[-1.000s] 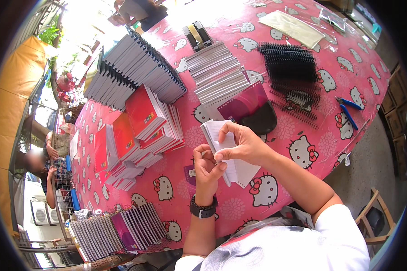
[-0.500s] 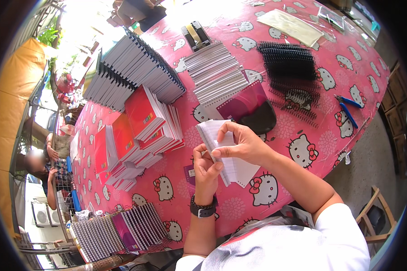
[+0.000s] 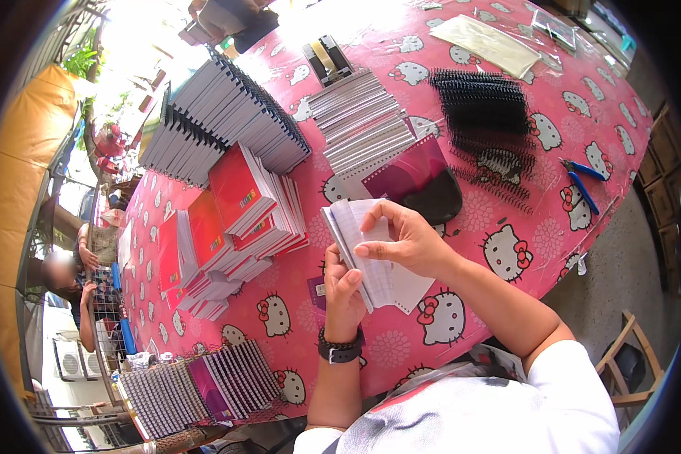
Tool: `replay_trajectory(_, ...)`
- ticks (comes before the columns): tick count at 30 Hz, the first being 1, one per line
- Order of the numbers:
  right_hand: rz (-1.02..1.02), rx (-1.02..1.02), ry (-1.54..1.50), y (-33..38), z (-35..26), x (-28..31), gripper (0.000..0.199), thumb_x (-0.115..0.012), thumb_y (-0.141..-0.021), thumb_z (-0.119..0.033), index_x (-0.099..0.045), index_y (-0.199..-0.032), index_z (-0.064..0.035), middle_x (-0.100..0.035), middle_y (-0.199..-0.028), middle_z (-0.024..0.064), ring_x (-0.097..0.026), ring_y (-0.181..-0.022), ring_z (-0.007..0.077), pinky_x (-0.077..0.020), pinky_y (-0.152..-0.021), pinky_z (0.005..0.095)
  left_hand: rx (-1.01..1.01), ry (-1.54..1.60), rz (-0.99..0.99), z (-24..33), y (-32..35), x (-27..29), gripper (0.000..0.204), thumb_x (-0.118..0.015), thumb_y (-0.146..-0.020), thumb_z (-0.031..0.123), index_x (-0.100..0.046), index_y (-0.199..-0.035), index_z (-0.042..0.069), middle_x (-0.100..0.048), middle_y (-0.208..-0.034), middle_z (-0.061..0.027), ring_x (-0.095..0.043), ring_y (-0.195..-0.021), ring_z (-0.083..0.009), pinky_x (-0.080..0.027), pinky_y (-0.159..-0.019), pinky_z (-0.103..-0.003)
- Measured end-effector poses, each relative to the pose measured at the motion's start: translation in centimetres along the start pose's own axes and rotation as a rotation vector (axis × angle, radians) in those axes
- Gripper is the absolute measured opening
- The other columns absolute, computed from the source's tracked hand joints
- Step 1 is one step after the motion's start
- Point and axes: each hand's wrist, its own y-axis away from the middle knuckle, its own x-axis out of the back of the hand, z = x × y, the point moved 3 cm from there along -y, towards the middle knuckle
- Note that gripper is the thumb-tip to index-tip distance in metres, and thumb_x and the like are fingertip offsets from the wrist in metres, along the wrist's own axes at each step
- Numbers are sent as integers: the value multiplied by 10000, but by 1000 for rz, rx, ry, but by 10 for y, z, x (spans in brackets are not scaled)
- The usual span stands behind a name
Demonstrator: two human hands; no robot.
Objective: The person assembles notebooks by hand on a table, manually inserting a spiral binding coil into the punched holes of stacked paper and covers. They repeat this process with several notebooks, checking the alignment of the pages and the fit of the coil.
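Over the near part of the table I hold a stack of lined paper sheets (image 3: 377,281) tilted up between both hands. My left hand (image 3: 343,299), with a dark watch on its wrist, is closed round the stack's left edge. My right hand (image 3: 407,240) pinches the sheets from the right, thumb on the page and index finger curled near the top. Under the hands lies a white sheet with punched holes (image 3: 414,286), partly covered. Just beyond are a purple punched cover (image 3: 401,172) and a black rounded thing (image 3: 439,199) whose kind I cannot make out.
Red-covered book stacks (image 3: 242,185) and black-bound notebooks (image 3: 238,106) stand left. Ahead are paper stacks (image 3: 362,121), a tape dispenser (image 3: 328,59) and black binding coils (image 3: 483,106). Blue-handled pliers (image 3: 583,185) lie right, spiral notebooks (image 3: 197,378) near left. Another person (image 3: 72,276) is beyond the table.
The stack's lower end has swung left and its sheets have spread a little at the upper left edge. My left fingers have shifted slightly; my right hand has barely moved.
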Motion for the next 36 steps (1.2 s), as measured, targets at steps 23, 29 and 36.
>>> replay_trajectory(23,-1,-20,149,1,-5,1,424,-823,-683,-230,-486,-888,-76,-526,-853,-18,-477,-805,45,-391,-680,210,-112,-157,73,-1,1,-1,555,-701,-738,92,-334,-1154,64,-523,-985,-54,-518,-929,-120,-432,-813,-260)
replay_trajectory(29,-7,-23,125,1,-3,1,394,-802,-711,-206,-479,-893,-72,-529,-866,-14,-478,-808,43,-395,-685,209,-100,-135,76,-3,1,2,572,-711,-735,115,-335,-1162,62,-524,-984,-51,-511,-928,-119,-424,-807,-256)
replay_trajectory(36,-13,-46,116,0,-1,1,356,-777,-740,-178,-477,-896,-67,-532,-868,-8,-494,-835,47,-414,-707,215,-94,-91,66,-4,1,3,588,-714,-739,149,-333,-1175,54,-528,-998,-59,-513,-942,-129,-419,-835,-278)
